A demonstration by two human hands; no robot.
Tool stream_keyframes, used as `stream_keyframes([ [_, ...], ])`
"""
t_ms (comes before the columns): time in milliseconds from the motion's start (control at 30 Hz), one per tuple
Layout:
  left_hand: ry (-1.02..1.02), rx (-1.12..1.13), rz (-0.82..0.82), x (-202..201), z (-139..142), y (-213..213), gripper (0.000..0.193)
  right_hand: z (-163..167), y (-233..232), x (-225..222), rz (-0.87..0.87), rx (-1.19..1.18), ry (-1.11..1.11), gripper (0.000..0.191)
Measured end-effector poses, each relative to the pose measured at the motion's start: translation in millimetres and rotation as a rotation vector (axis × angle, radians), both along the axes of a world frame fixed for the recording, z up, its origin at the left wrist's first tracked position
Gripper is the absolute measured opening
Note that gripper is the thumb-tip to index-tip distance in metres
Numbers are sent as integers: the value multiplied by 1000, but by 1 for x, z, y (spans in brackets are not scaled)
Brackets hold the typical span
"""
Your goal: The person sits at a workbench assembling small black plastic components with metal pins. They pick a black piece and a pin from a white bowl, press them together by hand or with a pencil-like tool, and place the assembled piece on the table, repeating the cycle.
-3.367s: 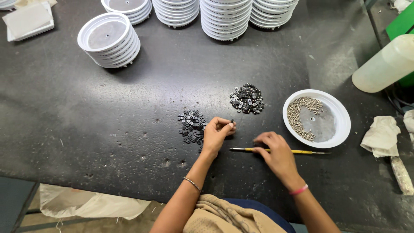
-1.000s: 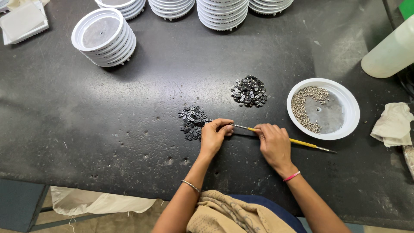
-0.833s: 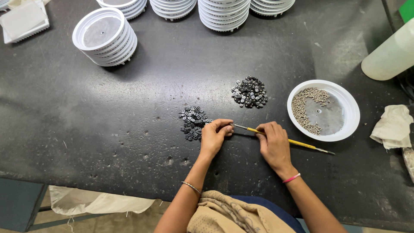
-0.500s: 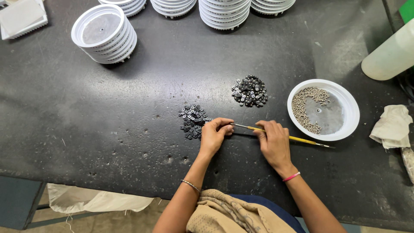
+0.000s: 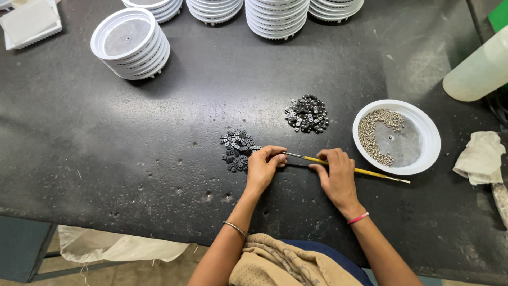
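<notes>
My left hand [image 5: 263, 167] rests on the dark table with thumb and fingers pinched together right beside a small heap of dark square parts [image 5: 238, 149]; what it pinches is too small to make out. My right hand [image 5: 335, 175] holds a thin yellow-handled tool [image 5: 365, 172] flat along the table, its metal tip reaching my left fingertips. A second heap of dark parts [image 5: 307, 113] lies farther back. To the right stands a white round dish [image 5: 427, 132] holding small grey pellets [image 5: 370, 138].
Stacks of white round dishes [image 5: 132, 42] line the far edge [image 5: 277, 16]. A white plastic bottle [image 5: 476, 69] lies at the right, a crumpled cloth [image 5: 480, 157] below it. A white square tray [image 5: 30, 21] sits far left. The table's front edge runs near my body.
My right hand picked the tool up off the table and brought its tip to my left fingers. Over the last second both hands have barely moved.
</notes>
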State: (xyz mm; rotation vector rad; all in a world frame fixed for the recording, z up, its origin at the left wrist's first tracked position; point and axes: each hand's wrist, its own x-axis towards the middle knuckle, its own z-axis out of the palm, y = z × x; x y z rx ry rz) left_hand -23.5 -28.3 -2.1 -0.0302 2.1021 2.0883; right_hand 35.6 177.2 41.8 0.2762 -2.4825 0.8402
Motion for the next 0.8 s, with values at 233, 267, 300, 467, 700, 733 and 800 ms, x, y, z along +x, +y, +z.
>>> stream_keyframes([
  [233, 22, -13, -22, -1, -2, -1, 18, -6, 2, 2, -60, 50, -90, 4],
  [267, 25, -17, -23, -2, -2, -1, 18, -5, 2, 1, -60, 56, -99, 3],
  [300, 24, -9, -20, -2, -3, -1, 18, -5, 2, 1, -57, 62, -108, 3],
  [467, 9, 41, -4, -3, -5, 0, 18, 1, 1, 1, -4, -30, -19, 15],
  [700, 15, 50, -22, -5, -7, -1, 18, -3, 3, 1, -59, 58, -59, 4],
  [733, 20, 40, -17, -5, -7, 0, 18, -3, 3, 1, -55, 63, -62, 4],
  [800, 20, 15, -8, -4, -5, 0, 18, -3, 1, 1, -44, 76, -69, 5],
])
